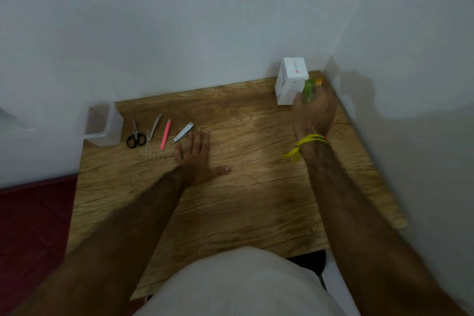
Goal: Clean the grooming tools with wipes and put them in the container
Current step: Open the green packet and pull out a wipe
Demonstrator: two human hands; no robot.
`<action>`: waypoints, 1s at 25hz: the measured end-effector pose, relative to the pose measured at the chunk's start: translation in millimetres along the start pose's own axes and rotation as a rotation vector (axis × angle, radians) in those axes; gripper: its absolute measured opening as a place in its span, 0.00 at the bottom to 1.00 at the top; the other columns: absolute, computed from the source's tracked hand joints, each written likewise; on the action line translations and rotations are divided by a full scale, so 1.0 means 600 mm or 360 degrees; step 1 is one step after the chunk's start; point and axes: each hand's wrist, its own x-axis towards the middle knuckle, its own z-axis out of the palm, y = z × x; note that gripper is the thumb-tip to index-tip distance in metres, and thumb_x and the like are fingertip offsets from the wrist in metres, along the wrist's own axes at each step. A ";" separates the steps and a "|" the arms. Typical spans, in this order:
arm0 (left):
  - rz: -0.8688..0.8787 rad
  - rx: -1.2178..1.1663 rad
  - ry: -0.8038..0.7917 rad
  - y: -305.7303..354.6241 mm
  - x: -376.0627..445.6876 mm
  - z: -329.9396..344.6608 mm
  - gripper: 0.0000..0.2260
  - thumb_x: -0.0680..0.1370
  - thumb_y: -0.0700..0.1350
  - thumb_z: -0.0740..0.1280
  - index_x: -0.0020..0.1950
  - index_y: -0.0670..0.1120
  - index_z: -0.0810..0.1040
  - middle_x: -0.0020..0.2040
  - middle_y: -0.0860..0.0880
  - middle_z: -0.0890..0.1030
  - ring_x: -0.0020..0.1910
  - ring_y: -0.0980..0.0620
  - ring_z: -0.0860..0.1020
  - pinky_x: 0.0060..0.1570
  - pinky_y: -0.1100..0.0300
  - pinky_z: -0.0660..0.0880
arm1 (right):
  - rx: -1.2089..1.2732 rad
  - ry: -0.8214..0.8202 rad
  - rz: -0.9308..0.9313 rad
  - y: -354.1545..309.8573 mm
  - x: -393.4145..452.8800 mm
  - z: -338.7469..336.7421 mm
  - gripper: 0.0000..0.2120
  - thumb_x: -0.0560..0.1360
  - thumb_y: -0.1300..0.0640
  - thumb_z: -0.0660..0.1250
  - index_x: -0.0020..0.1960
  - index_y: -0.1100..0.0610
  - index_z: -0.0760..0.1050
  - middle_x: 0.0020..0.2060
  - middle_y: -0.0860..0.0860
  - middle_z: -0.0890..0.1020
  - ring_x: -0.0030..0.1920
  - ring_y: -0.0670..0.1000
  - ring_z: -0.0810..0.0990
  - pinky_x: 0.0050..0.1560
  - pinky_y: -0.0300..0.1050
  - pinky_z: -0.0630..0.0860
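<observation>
Several grooming tools lie in a row at the far left of the wooden table [256, 161]: black-handled scissors [136, 136], a metal tool [153, 129], a pink file [165, 134] and a nail clipper [183, 132]. A clear plastic container [102, 124] stands left of them at the table's corner. My left hand [197, 156] rests flat on the table just right of the clipper, fingers straight. My right hand [314, 108] is at the far right corner, its fingers curled round a green pack [309, 90] beside a white box [291, 82]. The pack is blurred.
White walls close in the table at the back and right. A dark red surface [33, 226] lies to the left below table level. My light shirt [243, 285] covers the near edge. A yellow thread band [305, 145] circles my right wrist.
</observation>
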 end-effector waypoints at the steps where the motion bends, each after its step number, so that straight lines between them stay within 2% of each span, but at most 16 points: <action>1: 0.0019 -0.0015 0.0042 -0.002 -0.007 0.001 0.54 0.70 0.77 0.57 0.79 0.49 0.31 0.79 0.46 0.30 0.78 0.45 0.32 0.74 0.39 0.33 | 0.0067 0.0014 -0.0052 0.007 -0.027 -0.009 0.13 0.76 0.58 0.66 0.58 0.61 0.80 0.56 0.59 0.81 0.58 0.59 0.78 0.59 0.48 0.76; 3: 0.0106 -0.0083 0.0147 -0.007 -0.018 0.017 0.50 0.73 0.74 0.57 0.81 0.50 0.35 0.81 0.48 0.34 0.79 0.48 0.34 0.75 0.41 0.34 | 0.0145 -0.0098 -0.0090 0.013 -0.095 -0.033 0.11 0.76 0.64 0.66 0.56 0.61 0.83 0.53 0.58 0.84 0.55 0.57 0.81 0.57 0.42 0.75; 5: 0.0189 -0.0234 0.0273 -0.018 -0.052 0.043 0.45 0.76 0.70 0.61 0.82 0.51 0.41 0.82 0.49 0.40 0.80 0.51 0.38 0.77 0.43 0.37 | 0.0294 -0.0318 -0.0094 0.018 -0.157 -0.040 0.10 0.74 0.65 0.67 0.51 0.58 0.84 0.46 0.54 0.86 0.48 0.54 0.83 0.53 0.45 0.79; 7: 0.0221 -0.0513 0.0316 -0.028 -0.101 0.065 0.42 0.76 0.64 0.67 0.82 0.54 0.48 0.83 0.51 0.48 0.80 0.54 0.44 0.79 0.46 0.43 | 0.0405 -0.0582 -0.0039 0.016 -0.218 -0.043 0.09 0.73 0.66 0.69 0.44 0.53 0.83 0.39 0.49 0.84 0.41 0.49 0.81 0.45 0.41 0.77; 10: 0.0306 -0.0954 0.0388 -0.023 -0.185 0.071 0.42 0.73 0.57 0.75 0.80 0.57 0.55 0.80 0.55 0.58 0.79 0.57 0.54 0.78 0.52 0.56 | 0.0529 -0.0916 0.0085 0.000 -0.297 -0.044 0.12 0.72 0.65 0.73 0.40 0.48 0.77 0.37 0.47 0.83 0.41 0.46 0.83 0.41 0.42 0.79; 13: 0.0405 -0.0919 0.0643 0.009 -0.241 0.063 0.42 0.71 0.56 0.76 0.80 0.53 0.59 0.79 0.55 0.63 0.77 0.57 0.59 0.73 0.58 0.60 | 0.0623 -0.1107 0.0108 -0.024 -0.341 -0.048 0.12 0.72 0.63 0.75 0.42 0.51 0.75 0.39 0.48 0.85 0.42 0.45 0.85 0.38 0.44 0.83; 16: 0.0422 -0.1002 0.0849 0.004 -0.264 0.068 0.34 0.72 0.58 0.72 0.75 0.50 0.68 0.71 0.52 0.73 0.69 0.54 0.70 0.65 0.50 0.72 | 0.0707 -0.1249 0.0108 -0.062 -0.366 -0.060 0.11 0.73 0.64 0.76 0.44 0.54 0.74 0.39 0.51 0.85 0.42 0.44 0.85 0.37 0.39 0.82; 19: 0.0383 -0.1237 0.0913 -0.025 -0.272 0.070 0.28 0.72 0.53 0.73 0.71 0.52 0.71 0.65 0.56 0.76 0.64 0.56 0.75 0.57 0.46 0.78 | 0.0998 -0.1476 0.0329 -0.091 -0.374 -0.082 0.07 0.77 0.62 0.72 0.52 0.60 0.75 0.41 0.57 0.86 0.43 0.52 0.87 0.37 0.44 0.83; 22: 0.0378 -0.1248 0.0965 -0.031 -0.271 0.063 0.28 0.72 0.48 0.76 0.70 0.52 0.71 0.64 0.56 0.77 0.63 0.56 0.75 0.57 0.48 0.78 | 0.1053 -0.1526 0.0459 -0.100 -0.368 -0.093 0.07 0.78 0.61 0.70 0.55 0.61 0.76 0.41 0.57 0.87 0.41 0.55 0.86 0.37 0.44 0.83; 25: 0.0418 -0.1232 0.0927 -0.026 -0.261 0.064 0.29 0.72 0.50 0.75 0.71 0.52 0.70 0.66 0.56 0.75 0.65 0.56 0.74 0.60 0.48 0.77 | 0.0976 -0.1499 0.0482 -0.103 -0.362 -0.090 0.08 0.76 0.61 0.73 0.53 0.61 0.78 0.41 0.59 0.86 0.40 0.56 0.86 0.37 0.47 0.83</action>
